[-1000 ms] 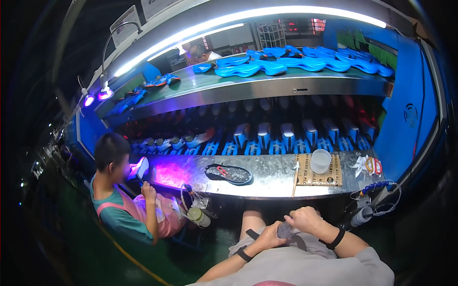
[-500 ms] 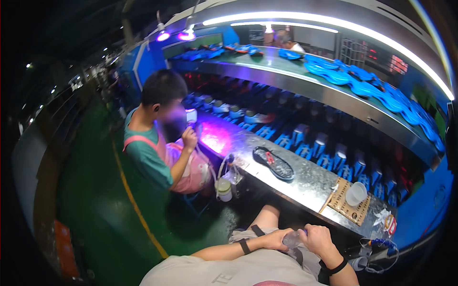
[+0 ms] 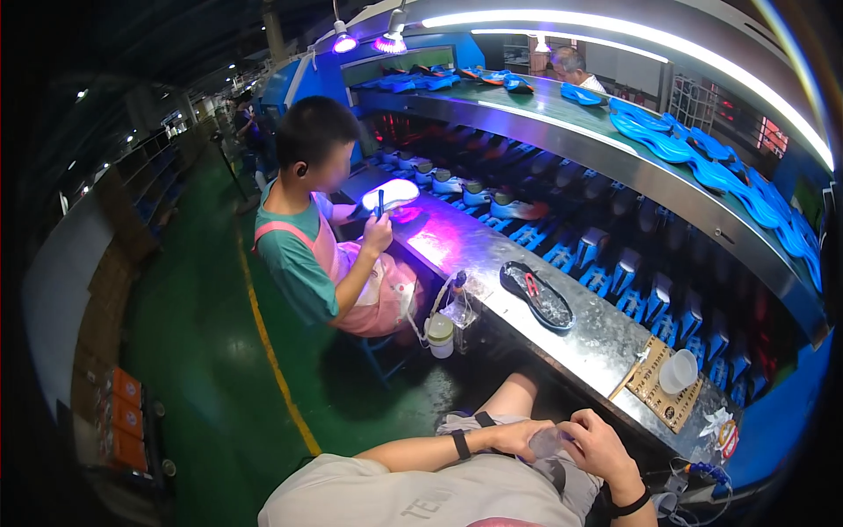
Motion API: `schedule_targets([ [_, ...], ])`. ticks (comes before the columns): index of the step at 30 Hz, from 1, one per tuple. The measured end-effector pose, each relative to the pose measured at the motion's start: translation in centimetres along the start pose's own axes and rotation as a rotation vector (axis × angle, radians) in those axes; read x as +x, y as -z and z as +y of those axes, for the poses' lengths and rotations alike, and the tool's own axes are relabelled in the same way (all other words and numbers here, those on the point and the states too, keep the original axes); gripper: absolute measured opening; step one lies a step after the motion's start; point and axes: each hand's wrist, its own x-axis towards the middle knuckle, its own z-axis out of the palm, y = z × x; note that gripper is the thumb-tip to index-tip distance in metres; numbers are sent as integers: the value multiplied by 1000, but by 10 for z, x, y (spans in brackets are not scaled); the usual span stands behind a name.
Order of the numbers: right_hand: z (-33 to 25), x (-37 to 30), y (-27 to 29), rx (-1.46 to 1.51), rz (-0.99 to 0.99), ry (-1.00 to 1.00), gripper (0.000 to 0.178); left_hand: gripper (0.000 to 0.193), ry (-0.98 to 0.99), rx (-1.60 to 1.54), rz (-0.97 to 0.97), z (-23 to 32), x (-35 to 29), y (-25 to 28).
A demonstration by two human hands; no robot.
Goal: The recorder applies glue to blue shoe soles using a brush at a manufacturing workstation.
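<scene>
Low in front of my lap, my left hand [image 3: 520,436] wraps round a clear plastic bottle [image 3: 546,443]. The fingers of my right hand [image 3: 601,446] are bent and closed at the bottle's right end; whether a cap is between them is hidden. Beyond my hands, a dark shoe sole [image 3: 537,297] with a red piece on it lies on the metal bench [image 3: 588,358]. To its right, a translucent plastic cup [image 3: 678,372] stands on a piece of brown printed cardboard [image 3: 654,391].
At my left a co-worker [image 3: 307,220] sits holding a brightly lit sole [image 3: 391,195] and a slim tool. A lidded jar [image 3: 439,336] hangs at the bench edge. Blue soles [image 3: 702,167] lie on the upper conveyor, above a row of shoe holders [image 3: 628,268]. Another person [image 3: 575,70] is behind.
My view has shifted, so the scene sits further right. My right hand has turned at the bottle's end, its fingers bent differently. The co-worker's hand and sole have lowered from the face.
</scene>
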Motion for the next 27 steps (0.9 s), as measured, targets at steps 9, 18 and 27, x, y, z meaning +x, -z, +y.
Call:
schedule_targets([
  [9,36,-20,-6,244,427,-137,17,67,-212,220,148,117,-29,43],
  [18,162,-96,-127,-50,-104,-426,31,68,-853,847,450,295,-61,86],
  [27,175,-117,-178,-55,289,-516,31,56,-1128,1143,486,346,-79,86],
])
